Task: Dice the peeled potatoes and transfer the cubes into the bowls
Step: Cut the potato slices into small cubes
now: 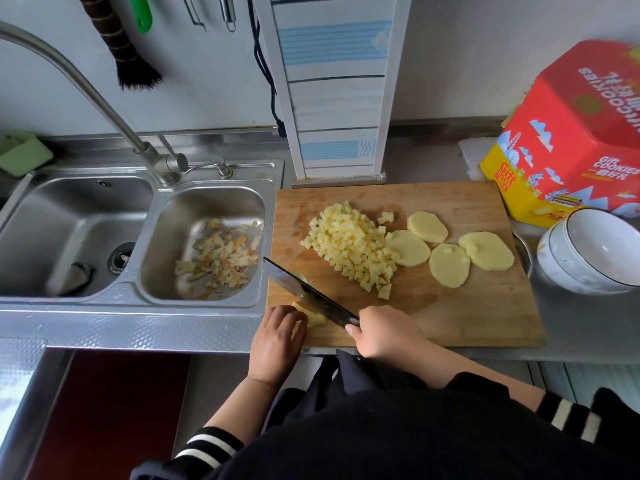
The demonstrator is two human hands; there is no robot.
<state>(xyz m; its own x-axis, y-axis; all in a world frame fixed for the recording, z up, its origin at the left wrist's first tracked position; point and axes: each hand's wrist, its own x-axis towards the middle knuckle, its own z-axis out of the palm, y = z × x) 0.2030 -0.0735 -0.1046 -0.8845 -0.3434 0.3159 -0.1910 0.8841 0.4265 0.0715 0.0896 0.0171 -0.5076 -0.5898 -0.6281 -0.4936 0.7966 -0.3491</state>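
Right hand [379, 332] wraps its fingers round the handle of the knife [304, 294], blade angled far-left over the near-left corner of the cutting board [467, 317]. Left hand [278, 336] curls its fingertips onto a potato piece [313, 318] right at the board's near edge. Diced cubes [353, 247] heaped mid-board, potato slices [450, 254] to their right, bowl [588, 251] just off the right edge.
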